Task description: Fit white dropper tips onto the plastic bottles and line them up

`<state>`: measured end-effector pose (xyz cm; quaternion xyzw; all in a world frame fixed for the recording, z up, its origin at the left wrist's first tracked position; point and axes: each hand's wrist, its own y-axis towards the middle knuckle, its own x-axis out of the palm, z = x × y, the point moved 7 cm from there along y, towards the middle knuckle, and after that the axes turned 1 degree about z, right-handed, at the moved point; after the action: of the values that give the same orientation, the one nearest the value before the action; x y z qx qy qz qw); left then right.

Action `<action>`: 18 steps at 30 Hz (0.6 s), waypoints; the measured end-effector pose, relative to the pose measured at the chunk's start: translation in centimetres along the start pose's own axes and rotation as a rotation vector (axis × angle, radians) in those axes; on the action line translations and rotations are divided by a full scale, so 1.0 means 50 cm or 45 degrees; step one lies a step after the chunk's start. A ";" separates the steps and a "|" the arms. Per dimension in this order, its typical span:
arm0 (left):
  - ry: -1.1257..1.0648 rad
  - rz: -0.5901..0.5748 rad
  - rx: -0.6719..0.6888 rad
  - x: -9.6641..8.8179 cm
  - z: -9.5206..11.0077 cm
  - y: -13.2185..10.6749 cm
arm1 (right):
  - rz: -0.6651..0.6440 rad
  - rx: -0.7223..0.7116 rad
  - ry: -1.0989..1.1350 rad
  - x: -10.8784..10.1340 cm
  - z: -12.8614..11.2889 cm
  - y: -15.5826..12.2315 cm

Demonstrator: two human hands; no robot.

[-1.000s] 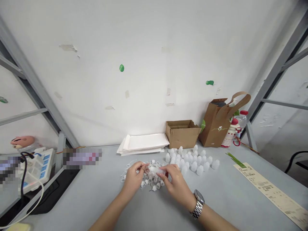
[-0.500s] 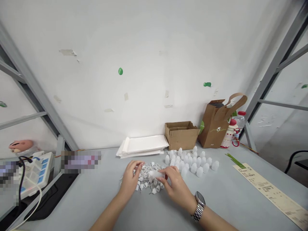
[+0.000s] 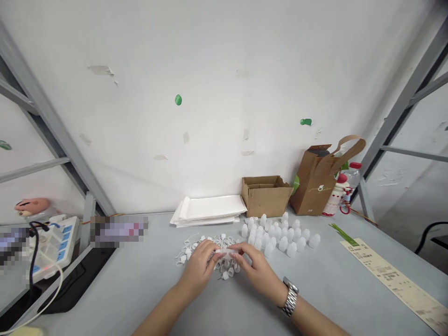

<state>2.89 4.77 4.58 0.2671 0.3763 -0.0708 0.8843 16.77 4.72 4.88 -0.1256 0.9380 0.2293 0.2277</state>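
A gray table (image 3: 140, 289) fills the bottom of the view. At its back edge sit a brown paper bag (image 3: 310, 186), a cardboard box (image 3: 265, 198) and a stack of white paper (image 3: 209, 209). Many white plastic bottles (image 3: 280, 240) stand in a group right of the middle. Just left of them lies a pile of small white plastic caps (image 3: 206, 249). The left hand (image 3: 198, 266) and the right hand (image 3: 257, 270) both pinch a small white bottle (image 3: 227, 253) right over the pile. If fingers slip, it could drop into the caps. A wide elbow could bump the standing bottles and tip them.
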 end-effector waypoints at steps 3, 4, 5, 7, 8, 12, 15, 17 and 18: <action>0.091 0.038 0.059 -0.001 0.000 -0.003 | -0.082 0.160 0.239 0.013 0.018 0.005; 0.120 0.047 0.075 0.000 0.000 -0.003 | -0.102 0.195 0.291 0.018 0.024 0.005; 0.147 0.052 0.085 0.001 0.002 -0.003 | -0.112 0.222 0.329 0.021 0.029 0.005; 0.188 0.041 0.091 0.003 0.004 -0.003 | -0.121 0.246 0.357 0.025 0.035 0.004; 0.201 0.032 0.086 0.004 0.005 -0.003 | -0.121 0.241 0.340 0.026 0.036 0.003; 0.201 -0.009 0.029 0.006 0.006 -0.003 | -0.071 0.130 0.116 0.017 0.027 -0.002; 0.171 -0.029 -0.023 0.008 0.003 -0.003 | -0.026 0.000 -0.033 0.009 0.014 -0.005; 0.134 -0.036 -0.057 0.010 -0.002 -0.002 | -0.020 -0.105 -0.090 0.007 0.002 -0.006; 0.106 -0.039 -0.076 0.011 -0.005 -0.001 | -0.023 -0.146 -0.106 0.007 -0.004 -0.007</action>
<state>3.11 4.87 4.04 0.2375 0.4190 -0.0618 0.8742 16.51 4.29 4.72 -0.1373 0.9118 0.2857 0.2612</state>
